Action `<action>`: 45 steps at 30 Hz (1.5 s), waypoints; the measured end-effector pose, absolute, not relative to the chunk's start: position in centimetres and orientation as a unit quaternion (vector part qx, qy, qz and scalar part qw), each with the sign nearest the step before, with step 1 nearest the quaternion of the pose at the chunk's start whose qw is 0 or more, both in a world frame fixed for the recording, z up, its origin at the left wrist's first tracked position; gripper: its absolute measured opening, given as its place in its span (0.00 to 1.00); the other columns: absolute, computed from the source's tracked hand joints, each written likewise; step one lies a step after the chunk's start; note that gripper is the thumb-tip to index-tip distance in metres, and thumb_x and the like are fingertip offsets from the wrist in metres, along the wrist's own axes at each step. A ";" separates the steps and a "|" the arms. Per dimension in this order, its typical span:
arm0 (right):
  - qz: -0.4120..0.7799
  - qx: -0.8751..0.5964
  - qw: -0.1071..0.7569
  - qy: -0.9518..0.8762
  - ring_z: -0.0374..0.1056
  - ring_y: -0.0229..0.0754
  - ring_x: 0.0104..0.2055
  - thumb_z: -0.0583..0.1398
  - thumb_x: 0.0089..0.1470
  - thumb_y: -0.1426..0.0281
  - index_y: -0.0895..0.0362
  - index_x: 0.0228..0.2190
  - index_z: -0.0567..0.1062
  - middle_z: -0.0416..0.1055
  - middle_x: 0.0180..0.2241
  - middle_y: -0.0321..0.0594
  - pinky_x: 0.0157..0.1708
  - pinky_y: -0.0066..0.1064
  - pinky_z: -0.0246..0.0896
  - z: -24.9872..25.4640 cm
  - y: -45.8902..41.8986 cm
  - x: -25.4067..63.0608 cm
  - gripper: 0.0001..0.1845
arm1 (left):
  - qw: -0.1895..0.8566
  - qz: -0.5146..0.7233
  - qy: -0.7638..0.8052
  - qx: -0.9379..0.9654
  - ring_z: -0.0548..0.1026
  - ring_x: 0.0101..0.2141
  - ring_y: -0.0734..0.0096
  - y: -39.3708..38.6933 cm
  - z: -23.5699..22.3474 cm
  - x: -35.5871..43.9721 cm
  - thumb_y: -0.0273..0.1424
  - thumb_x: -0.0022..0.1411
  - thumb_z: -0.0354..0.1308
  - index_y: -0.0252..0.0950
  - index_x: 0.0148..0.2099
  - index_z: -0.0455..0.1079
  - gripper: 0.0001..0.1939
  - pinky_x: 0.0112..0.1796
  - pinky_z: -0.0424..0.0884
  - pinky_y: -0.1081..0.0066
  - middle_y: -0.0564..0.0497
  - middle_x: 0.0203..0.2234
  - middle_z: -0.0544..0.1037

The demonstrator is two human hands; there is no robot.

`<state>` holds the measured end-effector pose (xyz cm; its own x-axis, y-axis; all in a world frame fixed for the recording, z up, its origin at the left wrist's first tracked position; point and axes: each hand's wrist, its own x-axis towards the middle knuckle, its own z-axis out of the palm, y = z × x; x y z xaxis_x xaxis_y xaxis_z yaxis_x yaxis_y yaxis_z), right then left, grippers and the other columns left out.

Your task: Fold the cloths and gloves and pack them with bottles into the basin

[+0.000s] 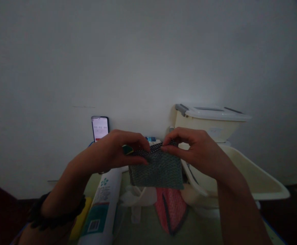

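Cloth (156, 173) hangs below and between your left hand (110, 149) and right hand (197, 146), over the bench (138, 234), long axis side to side. Both hands pinch its top edge, grips close together; neither is clearly nearer.

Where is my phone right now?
In the head view, the phone stands on the left side, in front of the wall, just beyond the left hand and the far end of the white and green pack.
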<state>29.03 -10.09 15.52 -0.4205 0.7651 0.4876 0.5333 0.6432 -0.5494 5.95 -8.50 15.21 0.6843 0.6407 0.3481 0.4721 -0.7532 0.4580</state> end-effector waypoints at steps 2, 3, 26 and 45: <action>0.158 -0.391 0.372 -0.827 0.67 0.35 0.31 0.64 0.49 0.73 0.56 0.28 0.76 0.74 0.29 0.33 0.33 0.27 0.62 15.5 -10.1 29.0 0.01 | 0.164 0.247 0.304 0.906 0.76 0.33 0.74 -8.6 15.3 6.1 0.31 0.55 0.63 0.37 0.39 0.73 0.08 0.35 0.69 0.76 0.54 0.31 0.79; 0.159 -0.391 0.371 -0.827 0.67 0.35 0.31 0.64 0.49 0.73 0.56 0.28 0.76 0.74 0.28 0.33 0.33 0.27 0.62 15.5 -10.1 29.0 0.01 | 0.159 0.243 0.302 0.908 0.76 0.33 0.74 -8.6 15.3 6.1 0.30 0.55 0.62 0.37 0.38 0.73 0.06 0.35 0.69 0.76 0.53 0.31 0.79; 0.162 -0.384 0.332 -0.846 0.65 0.36 0.32 0.65 0.48 0.68 0.56 0.27 0.69 0.67 0.31 0.35 0.34 0.29 0.62 15.5 -10.0 29.5 0.09 | 0.131 0.265 0.318 0.901 0.75 0.27 0.78 -8.4 15.3 5.4 0.29 0.60 0.58 0.36 0.38 0.75 0.06 0.29 0.68 0.80 0.54 0.27 0.80; 0.106 -0.350 0.326 -0.871 0.66 0.36 0.36 0.62 0.52 0.72 0.54 0.32 0.74 0.68 0.44 0.40 0.37 0.30 0.63 15.3 -9.9 29.6 0.03 | 0.100 0.285 0.323 0.897 0.77 0.28 0.77 -8.6 15.5 5.1 0.30 0.61 0.57 0.38 0.43 0.74 0.09 0.31 0.71 0.80 0.55 0.30 0.81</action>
